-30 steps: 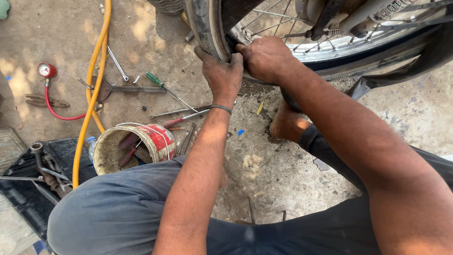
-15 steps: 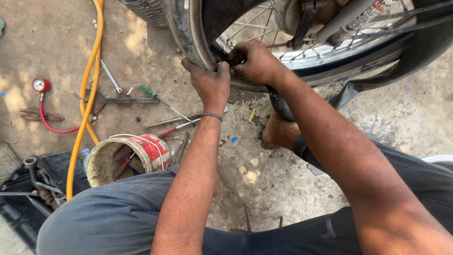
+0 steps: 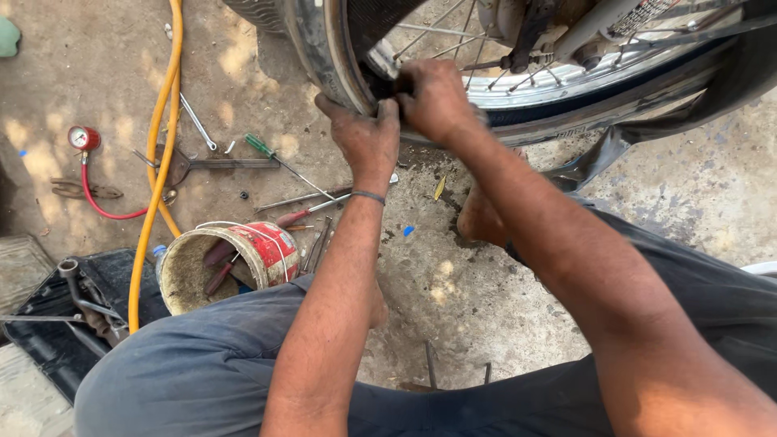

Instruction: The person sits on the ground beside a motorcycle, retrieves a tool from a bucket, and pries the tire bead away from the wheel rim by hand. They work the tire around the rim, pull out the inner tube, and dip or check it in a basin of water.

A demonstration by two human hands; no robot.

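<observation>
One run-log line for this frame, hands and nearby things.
left hand grips tyre edge | right hand presses at rim | bucket, screwdriver, yellow hose on ground

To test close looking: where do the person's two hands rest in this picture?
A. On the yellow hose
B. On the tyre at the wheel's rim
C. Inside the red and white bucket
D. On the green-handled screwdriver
B: the left hand and the right hand both press on the tyre at the edge of the spoked wheel, apart from the tools on the ground.
</observation>
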